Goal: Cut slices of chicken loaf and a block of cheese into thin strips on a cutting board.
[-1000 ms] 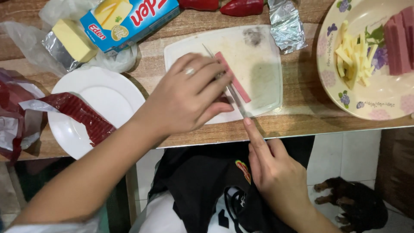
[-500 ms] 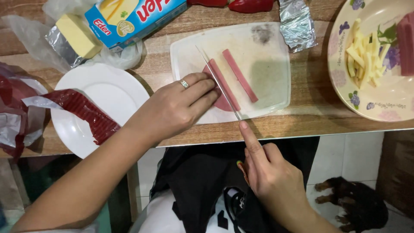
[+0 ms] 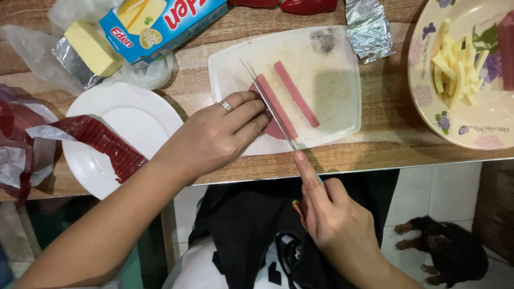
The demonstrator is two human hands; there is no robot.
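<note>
Head view looks down on a brown wooden table (image 3: 187,91). Every place below is told from the white cutting board (image 3: 332,91), which lies flat near the table's front edge.

Far to the right of the board sits a big cream plate (image 3: 482,128) with flowers on its rim. Yellow strips (image 3: 455,69) lie on it. To the left of the board sits a round white plate (image 3: 128,118), and a dark red wrapper (image 3: 101,144) lies across it. Up and to the left of the board is a blue box (image 3: 160,21), with a yellow block (image 3: 93,48) in foil just beside it. A crumpled bit of foil (image 3: 369,27) touches the board's top right corner. Below the board, down on the floor to the right, lies a small dark dog (image 3: 450,246).

On the board's left half lies a pink meat piece (image 3: 276,107). A thin pink strip (image 3: 296,93) lies just beside it, a little apart.

Left hand (image 3: 219,134) rests on the board's left edge. It has a ring, and its fingers are curled down, pressing on the meat piece.

Right hand (image 3: 332,214) is below the board's front edge. It is closed around the handle of a knife (image 3: 267,101), with one finger stretched along it. The thin blade lies along the meat piece.
</note>
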